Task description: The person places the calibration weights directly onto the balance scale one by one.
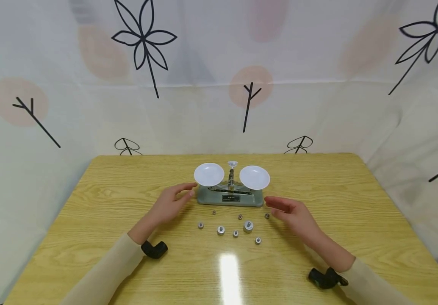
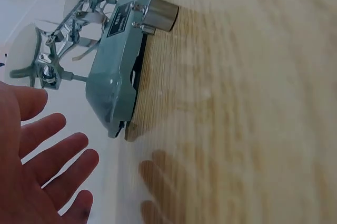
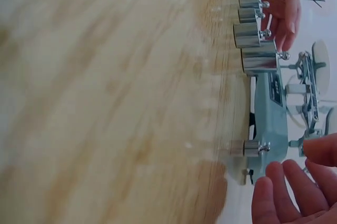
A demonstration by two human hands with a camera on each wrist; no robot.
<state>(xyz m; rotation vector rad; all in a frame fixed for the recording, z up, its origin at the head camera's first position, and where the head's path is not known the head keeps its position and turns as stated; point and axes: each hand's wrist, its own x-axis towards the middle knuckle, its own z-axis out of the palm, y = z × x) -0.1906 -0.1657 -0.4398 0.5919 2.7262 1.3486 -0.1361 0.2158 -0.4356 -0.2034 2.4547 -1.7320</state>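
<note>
A grey-green balance scale point(image 1: 211, 200) stands upright on the table, with a white left pan point(image 1: 209, 174) and a white right pan point(image 1: 255, 177). My left hand point(image 1: 168, 204) hovers beside the base's left end, fingers spread and holding nothing; the left wrist view shows a gap between the hand point(image 2: 50, 168) and the base point(image 2: 113, 76). Off the right end is my right hand point(image 1: 296, 218), its fingers loosely extended and nothing in them. Whether its fingertips touch the base is unclear. Beneath them stands a small metal weight point(image 1: 267, 216).
Several knobbed metal weights stand scattered in front of the scale, the largest point(image 1: 248, 226) near the middle and another point(image 1: 220, 230) to its left. The wooden table point(image 1: 127, 182) meets a patterned white cloth point(image 1: 203, 118) at the back. Black wrist devices point(image 1: 154, 250) sit at both cuffs.
</note>
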